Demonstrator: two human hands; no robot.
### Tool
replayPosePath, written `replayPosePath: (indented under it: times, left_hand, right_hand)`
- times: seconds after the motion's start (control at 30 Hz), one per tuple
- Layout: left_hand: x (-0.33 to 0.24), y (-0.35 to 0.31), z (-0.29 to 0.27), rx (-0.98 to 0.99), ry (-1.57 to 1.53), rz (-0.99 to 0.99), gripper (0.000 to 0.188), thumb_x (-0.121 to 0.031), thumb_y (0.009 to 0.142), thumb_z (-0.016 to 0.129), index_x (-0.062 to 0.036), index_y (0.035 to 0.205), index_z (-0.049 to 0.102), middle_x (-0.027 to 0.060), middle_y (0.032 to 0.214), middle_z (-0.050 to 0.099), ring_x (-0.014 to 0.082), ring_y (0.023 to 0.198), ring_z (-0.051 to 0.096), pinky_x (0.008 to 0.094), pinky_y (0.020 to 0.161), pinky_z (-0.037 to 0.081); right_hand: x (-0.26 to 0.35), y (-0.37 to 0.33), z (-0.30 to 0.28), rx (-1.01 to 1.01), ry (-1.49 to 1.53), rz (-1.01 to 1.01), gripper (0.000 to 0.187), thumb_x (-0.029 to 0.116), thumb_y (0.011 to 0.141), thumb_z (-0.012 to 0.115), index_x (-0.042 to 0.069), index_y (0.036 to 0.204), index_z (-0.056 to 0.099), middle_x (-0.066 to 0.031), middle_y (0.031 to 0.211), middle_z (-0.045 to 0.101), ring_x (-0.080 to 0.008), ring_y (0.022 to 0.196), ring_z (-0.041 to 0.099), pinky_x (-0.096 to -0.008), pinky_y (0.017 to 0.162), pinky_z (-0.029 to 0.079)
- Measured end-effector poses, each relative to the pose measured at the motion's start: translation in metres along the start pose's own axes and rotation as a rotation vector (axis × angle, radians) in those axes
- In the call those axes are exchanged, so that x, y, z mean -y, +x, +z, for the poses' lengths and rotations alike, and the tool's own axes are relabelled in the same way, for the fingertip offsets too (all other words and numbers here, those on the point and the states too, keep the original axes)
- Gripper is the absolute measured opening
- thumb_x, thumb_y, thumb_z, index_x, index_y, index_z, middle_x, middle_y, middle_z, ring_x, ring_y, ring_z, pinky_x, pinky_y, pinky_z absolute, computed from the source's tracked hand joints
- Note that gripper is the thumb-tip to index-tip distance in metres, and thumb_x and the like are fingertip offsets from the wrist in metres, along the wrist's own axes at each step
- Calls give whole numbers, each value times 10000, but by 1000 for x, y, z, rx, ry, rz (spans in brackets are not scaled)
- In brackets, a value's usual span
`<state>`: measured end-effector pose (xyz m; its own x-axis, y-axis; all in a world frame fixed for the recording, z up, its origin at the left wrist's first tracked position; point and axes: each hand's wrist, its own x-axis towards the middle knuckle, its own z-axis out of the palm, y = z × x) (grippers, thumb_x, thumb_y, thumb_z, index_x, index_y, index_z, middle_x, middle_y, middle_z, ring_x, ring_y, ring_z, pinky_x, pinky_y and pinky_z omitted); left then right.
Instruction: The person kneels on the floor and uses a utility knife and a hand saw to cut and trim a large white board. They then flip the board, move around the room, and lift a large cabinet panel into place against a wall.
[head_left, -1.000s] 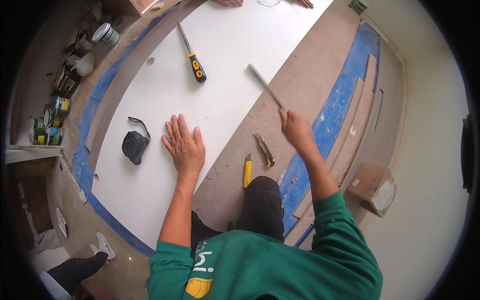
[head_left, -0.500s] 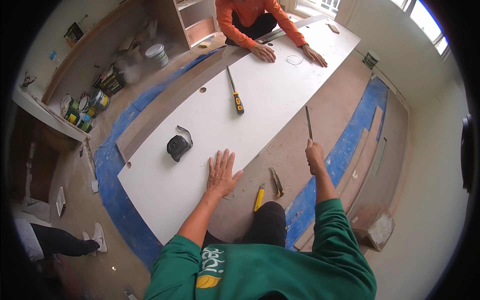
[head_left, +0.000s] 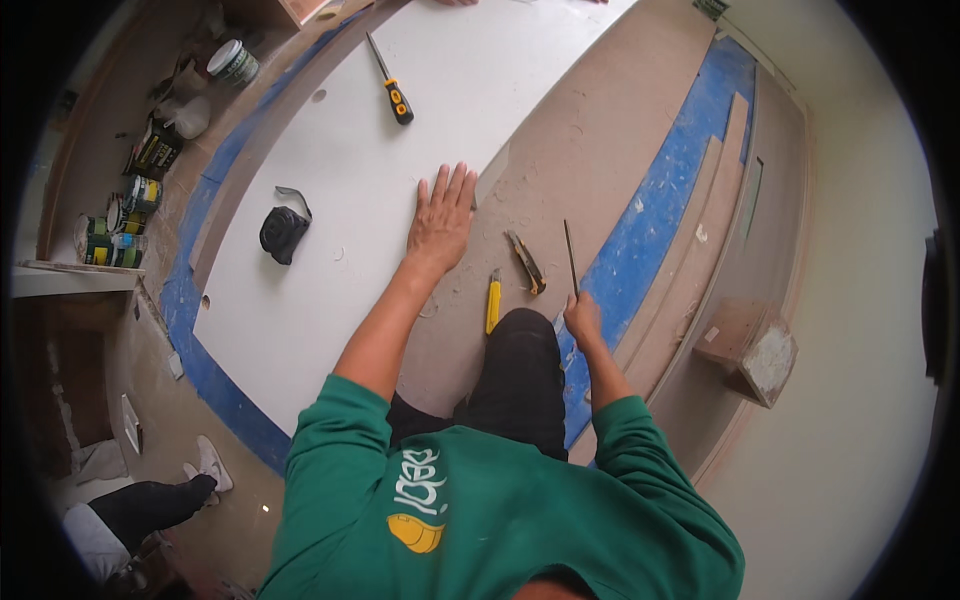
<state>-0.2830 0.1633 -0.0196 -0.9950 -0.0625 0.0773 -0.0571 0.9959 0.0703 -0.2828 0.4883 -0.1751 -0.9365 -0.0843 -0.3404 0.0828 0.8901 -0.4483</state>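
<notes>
My left hand point(head_left: 440, 222) lies flat on the white board point(head_left: 330, 150), near its right edge, fingers stretched out. My right hand point(head_left: 583, 318) is closed round the lower end of a slim dark file point(head_left: 571, 252), held clear of the board and pointing away from me. Its handle is hidden in my grip. On the board lie a second file point(head_left: 392, 88) with a black and orange handle and a black tape measure point(head_left: 284, 232) with some tape out. Between my hands rest a yellow utility knife point(head_left: 493, 302) and a dark utility knife point(head_left: 525, 262).
Thin curled shavings are scattered on the brown panel point(head_left: 590, 130) beside the board. Blue sheeting point(head_left: 640, 225) and wooden strips point(head_left: 705, 235) run along the right. Tubs point(head_left: 233, 62) stand at the left. Another person's hands show at the top edge; a leg point(head_left: 155, 510) is lower left.
The view has tipped downward, leaving most of the person in orange out of frame. My right hand has drawn back toward me with the file. My left hand stays flat on the board.
</notes>
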Motion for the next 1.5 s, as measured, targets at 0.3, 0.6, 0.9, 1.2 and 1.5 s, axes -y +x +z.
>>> replayPosePath:
  times: [0.3, 0.6, 0.9, 1.2, 1.5]
  left_hand:
    - [-33, 71, -7, 242, -124, 245, 434, -230, 975, 555, -117, 1395, 556, 144, 1597, 332, 343, 1496, 262, 503, 1232, 166]
    - [8, -93, -33, 14, -127, -313, 752, -257, 900, 691, -59, 1537, 345, 161, 1649, 195, 367, 1535, 120, 642, 1194, 121]
    - [-16, -5, -8, 18, 46, 26, 532, -241, 992, 548, -55, 1474, 422, 152, 1623, 244, 354, 1509, 207, 558, 1213, 186]
    - [38, -81, -43, -197, -381, -15, 355, -172, 903, 707, -60, 1235, 651, 125, 1328, 630, 312, 1333, 513, 497, 1162, 320]
    - [109, -112, -22, -204, -22, -488, 513, -352, 1007, 536, -64, 1430, 496, 143, 1519, 437, 326, 1451, 344, 524, 1192, 234]
  right_hand:
    - [76, 26, 29, 81, 26, -310, 329, 207, 918, 630, 21, 1189, 617, -281, 1136, 647, -433, 990, 662, -520, 863, 516]
    - [113, 13, 151, 354, -2, 60, 476, 268, 897, 641, -26, 1225, 460, -309, 1063, 671, -476, 1003, 665, -545, 860, 522]
    - [145, 13, 10, 107, 863, 206, 308, 197, 1002, 456, -4, 1235, 471, -124, 802, 616, -193, 727, 682, -332, 560, 564]
    - [193, -25, -61, -90, 554, -322, 366, 332, 1032, 557, 40, 1233, 646, -83, 886, 625, -225, 707, 628, -392, 645, 525]
    - [254, -81, -41, -166, 142, -652, 303, 248, 933, 679, 103, 1197, 645, -124, 812, 577, -323, 728, 629, -414, 623, 520]
